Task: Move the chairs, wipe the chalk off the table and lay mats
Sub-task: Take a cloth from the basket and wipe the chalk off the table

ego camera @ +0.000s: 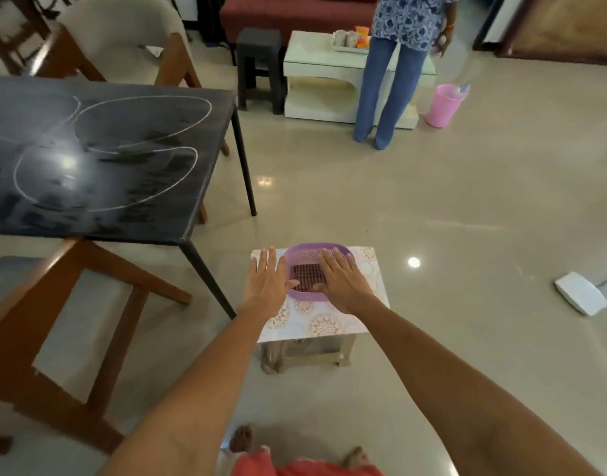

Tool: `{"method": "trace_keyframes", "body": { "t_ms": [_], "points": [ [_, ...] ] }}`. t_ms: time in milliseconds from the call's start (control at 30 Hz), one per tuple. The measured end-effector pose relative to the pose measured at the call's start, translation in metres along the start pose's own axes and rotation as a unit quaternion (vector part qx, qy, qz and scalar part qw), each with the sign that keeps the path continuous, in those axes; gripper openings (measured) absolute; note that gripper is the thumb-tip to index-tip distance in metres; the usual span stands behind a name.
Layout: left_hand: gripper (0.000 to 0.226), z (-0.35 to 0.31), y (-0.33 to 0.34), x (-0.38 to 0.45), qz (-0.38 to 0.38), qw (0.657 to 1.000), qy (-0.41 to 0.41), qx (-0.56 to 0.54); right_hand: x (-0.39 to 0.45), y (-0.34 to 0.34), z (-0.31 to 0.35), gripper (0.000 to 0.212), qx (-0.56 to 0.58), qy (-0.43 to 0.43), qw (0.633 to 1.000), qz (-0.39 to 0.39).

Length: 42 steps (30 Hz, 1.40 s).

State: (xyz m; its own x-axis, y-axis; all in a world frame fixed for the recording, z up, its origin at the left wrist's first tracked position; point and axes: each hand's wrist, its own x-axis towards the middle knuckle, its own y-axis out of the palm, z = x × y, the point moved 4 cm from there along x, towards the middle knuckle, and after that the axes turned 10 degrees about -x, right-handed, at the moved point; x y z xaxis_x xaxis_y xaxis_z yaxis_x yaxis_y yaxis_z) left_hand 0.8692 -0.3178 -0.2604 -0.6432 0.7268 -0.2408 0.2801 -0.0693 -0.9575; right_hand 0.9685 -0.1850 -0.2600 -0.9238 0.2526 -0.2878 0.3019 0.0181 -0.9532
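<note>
left hand (267,281): fingers straight and spread, palm down, grasping nothing; sits at the left rim of the basket, over the stool top. Touching or just above, can't tell.
right hand (343,285): fingers straight, flat, palm down, grasping nothing; over the right half of the basket, fingertips reaching toward its far rim. Contact unclear.
basket (303,297): purple perforated plastic, oval, on the stool, between the two hands.
mats (307,278): dark reddish woven stack lying inside the basket, partly covered by the right hand.
stool (374,286): small, low, floral patterned top, pale wooden legs; on the floor right of the table's near corner.
table (99,159): black top, thin black legs, left of frame, well apart from the hands.
chalk (147,111): white looping outlines drawn on the tabletop, smudgy patches around them.
near chair (48,324): wooden frame, grey seat, bottom left, tucked partly under the table's near edge.
far chair (123,36): cream upholstered back, wooden frame, behind the table's far side.
second person (398,63): stands at back in blue trousers and patterned top, by a white low table (315,56).
pink bin (444,104): on the floor, right of the white low table.
</note>
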Motion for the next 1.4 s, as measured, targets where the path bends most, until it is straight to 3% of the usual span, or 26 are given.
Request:
{"method": "trace_keyframes", "body": {
  "t_ms": [467,700,900,1167,1400],
  "points": [
    [0.070,-0.068,0.042,0.045,-0.020,0.986,-0.154,-0.058,0.049,0.045,-0.095,0.061,-0.059,-0.164,0.985,0.002],
    [0.067,-0.085,0.054,0.077,-0.034,0.958,-0.252,-0.134,0.094,0.050,-0.103,0.061,-0.087,-0.290,0.953,0.013],
    [0.064,-0.093,0.042,0.086,-0.052,0.938,-0.317,-0.131,0.127,0.033,-0.114,0.060,-0.134,-0.369,0.919,0.022],
    [0.064,-0.119,0.052,0.088,-0.065,0.871,-0.453,-0.181,0.156,0.027,-0.113,0.056,-0.182,-0.504,0.844,-0.007],
    [0.059,-0.165,0.057,0.108,-0.111,0.742,-0.600,-0.278,0.194,0.030,-0.126,0.052,-0.236,-0.621,0.748,-0.008]
  ]
}}
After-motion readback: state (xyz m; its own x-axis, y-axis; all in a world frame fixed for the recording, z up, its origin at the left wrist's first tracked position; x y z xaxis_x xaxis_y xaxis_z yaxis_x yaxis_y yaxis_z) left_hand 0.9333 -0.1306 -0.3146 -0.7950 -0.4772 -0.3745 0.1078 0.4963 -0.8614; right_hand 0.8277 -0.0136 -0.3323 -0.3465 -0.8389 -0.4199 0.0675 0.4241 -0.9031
